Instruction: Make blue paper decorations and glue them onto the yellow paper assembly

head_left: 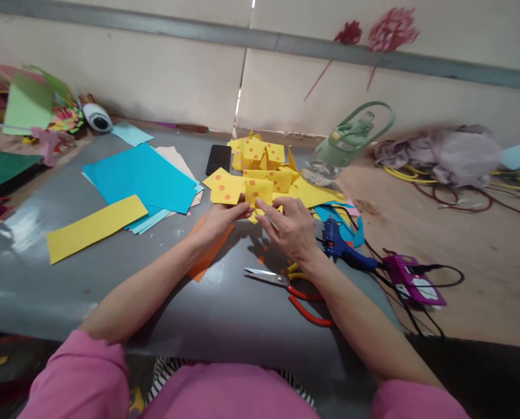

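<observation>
Both hands meet at the middle of the grey table over a small folded yellow paper piece (260, 192) dotted with orange squares. My left hand (220, 221) pinches its lower left edge. My right hand (289, 224) holds its right side, forefinger stretched along the paper. Behind it lies a pile of similar yellow pieces (264, 157). An orange sheet (207, 256) lies under my left wrist.
Red-handled scissors (292, 288) lie below my right wrist, a blue glue gun (341, 247) and a purple device (412, 279) to its right. Blue sheets (142, 174), a yellow strip (96, 227), a black phone (218, 158) and a green bottle (351, 139) sit around; cables and cloth lie far right.
</observation>
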Available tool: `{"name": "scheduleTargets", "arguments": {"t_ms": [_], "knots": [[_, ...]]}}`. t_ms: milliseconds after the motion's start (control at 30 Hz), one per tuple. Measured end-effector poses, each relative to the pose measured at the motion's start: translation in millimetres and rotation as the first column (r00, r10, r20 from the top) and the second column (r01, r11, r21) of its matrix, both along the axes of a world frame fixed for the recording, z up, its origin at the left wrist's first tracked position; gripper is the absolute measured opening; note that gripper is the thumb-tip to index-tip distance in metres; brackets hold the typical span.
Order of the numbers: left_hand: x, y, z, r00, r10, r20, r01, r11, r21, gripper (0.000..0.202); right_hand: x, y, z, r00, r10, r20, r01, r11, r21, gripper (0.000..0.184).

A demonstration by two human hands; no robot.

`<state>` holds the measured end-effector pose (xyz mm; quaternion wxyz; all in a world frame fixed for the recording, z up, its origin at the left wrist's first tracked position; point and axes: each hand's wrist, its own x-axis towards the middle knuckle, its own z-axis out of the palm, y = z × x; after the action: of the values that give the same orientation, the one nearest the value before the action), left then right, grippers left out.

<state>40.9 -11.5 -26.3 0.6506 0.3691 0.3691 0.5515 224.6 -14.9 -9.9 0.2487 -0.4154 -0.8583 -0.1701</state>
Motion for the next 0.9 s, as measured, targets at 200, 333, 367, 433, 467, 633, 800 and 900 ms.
{"name": "scheduleTargets", "arguments": {"t_ms": [200, 333, 367, 433, 467, 633, 800, 900], "knots": [[0.0, -2.1, -2.6, 1.000, 0.029, 0.002, -0.029, 0.998, -0.050, 0.015, -1.7, -2.5, -1.5, 0.998, -0.005, 0.070, 0.002, 0.999, 0.040, 0.046], [0.8, -1.7, -1.8, 0.999, 0.032, 0.030, -0.031, 0.998, -0.049, 0.015, -1.7, -3.2, -1.5, 0.996, -0.012, 0.093, 0.009, 0.999, 0.040, 0.047], [1.0, -1.5, -0.9, 0.999, 0.032, 0.035, -0.030, 0.998, -0.053, 0.014, -1.5, -3.3, -1.5, 0.996, -0.017, 0.092, 0.014, 0.999, 0.029, 0.047], [1.5, -1.2, 1.5, 0.998, 0.032, 0.046, -0.029, 0.997, -0.065, 0.014, -1.4, -3.4, -1.4, 0.996, -0.023, 0.086, 0.022, 1.000, 0.012, 0.047], [1.7, -1.0, 2.9, 0.998, 0.036, 0.050, -0.032, 0.997, -0.075, 0.013, -1.3, -3.4, -1.4, 0.996, -0.024, 0.083, 0.023, 1.000, 0.011, 0.047], [1.6, 0.6, 6.9, 0.997, 0.038, 0.063, -0.032, 0.995, -0.096, 0.012, 0.3, -3.3, -1.0, 0.995, -0.024, 0.095, 0.020, 0.999, 0.046, 0.046], [0.0, 3.3, 5.7, 0.998, 0.041, 0.050, -0.038, 0.998, -0.056, 0.017, 3.3, -2.7, 2.0, 0.992, 0.030, -0.124, -0.038, 0.997, -0.062, 0.045], [-0.9, 3.3, 5.0, 0.999, 0.033, 0.037, -0.032, 0.999, -0.032, 0.017, 2.0, -0.7, 1.9, 0.889, -0.025, -0.456, -0.063, 0.982, -0.176, 0.040]]}}
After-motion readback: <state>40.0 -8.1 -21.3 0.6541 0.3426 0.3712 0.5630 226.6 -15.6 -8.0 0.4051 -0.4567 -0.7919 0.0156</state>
